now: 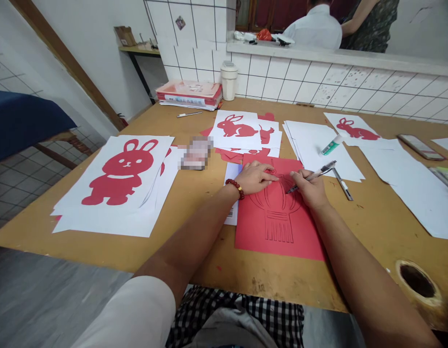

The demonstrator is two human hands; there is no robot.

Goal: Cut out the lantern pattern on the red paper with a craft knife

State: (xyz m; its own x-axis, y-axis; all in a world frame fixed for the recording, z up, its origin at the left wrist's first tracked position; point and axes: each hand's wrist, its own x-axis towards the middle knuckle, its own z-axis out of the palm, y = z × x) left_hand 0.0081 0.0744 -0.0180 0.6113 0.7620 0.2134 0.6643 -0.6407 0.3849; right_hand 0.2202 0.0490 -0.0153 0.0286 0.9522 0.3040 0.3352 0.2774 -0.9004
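A sheet of red paper lies on the table in front of me, with a lantern and its tassel drawn on it in dark lines. My left hand rests flat on the upper left of this sheet, fingers stretched out, a beaded bracelet at the wrist. Between the fingers of my right hand is a pen, its tip at the lantern's drawn body. Under the red sheet's left side, a pale printed sheet sticks out.
Paper sheets with a red standing rabbit lie left, and a red crouching rabbit lies behind. A glue stick, a utility knife and a phone are to the right. A round hole pierces the table's near right. Beyond the ledge are two people.
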